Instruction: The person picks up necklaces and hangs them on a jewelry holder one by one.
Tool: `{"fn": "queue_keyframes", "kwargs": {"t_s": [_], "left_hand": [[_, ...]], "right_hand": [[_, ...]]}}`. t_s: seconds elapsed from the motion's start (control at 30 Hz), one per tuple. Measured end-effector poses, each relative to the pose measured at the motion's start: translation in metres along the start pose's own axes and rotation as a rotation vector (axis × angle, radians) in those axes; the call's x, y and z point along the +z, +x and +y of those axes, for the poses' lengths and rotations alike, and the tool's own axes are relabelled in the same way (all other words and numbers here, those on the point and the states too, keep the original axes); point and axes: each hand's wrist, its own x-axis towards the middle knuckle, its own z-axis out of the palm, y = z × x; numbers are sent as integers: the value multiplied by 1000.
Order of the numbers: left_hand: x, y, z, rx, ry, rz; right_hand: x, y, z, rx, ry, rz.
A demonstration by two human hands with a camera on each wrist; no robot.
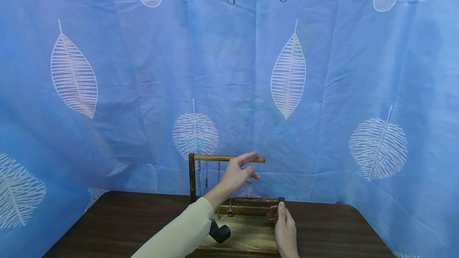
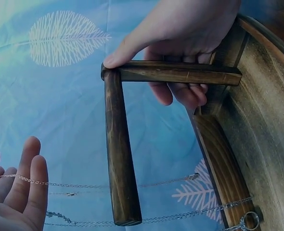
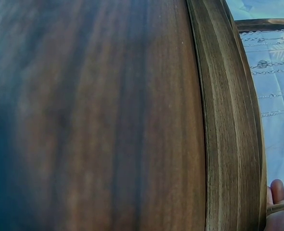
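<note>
In the head view a wooden jewelry stand (image 1: 191,176) has an upper bar with several necklaces (image 1: 218,169) hanging from it. My left hand (image 1: 238,172) is at the free right end of that bar, fingers spread and mostly straight. A thin necklace chain (image 2: 74,186) runs across its fingers in the left wrist view; a pinch on it is not visible. My right hand (image 1: 287,228) grips the post of the lower wooden arm (image 2: 180,72), thumb on the corner joint and fingers behind. Below the bars hangs a round pendant (image 1: 230,212).
The stand's wooden tray base (image 1: 251,234) sits on a dark brown table (image 1: 330,230). A blue curtain (image 1: 233,71) with white leaf prints hangs behind. A black perforated device (image 1: 220,233) is at my left wrist, over the tray.
</note>
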Motion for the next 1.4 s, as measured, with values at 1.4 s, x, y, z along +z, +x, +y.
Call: {"fn": "queue_keyframes", "kwargs": {"t_s": [1.4], "left_hand": [[3, -11, -21, -48, 126, 31]], "right_hand": [[0, 0, 1, 1, 7, 8]]}}
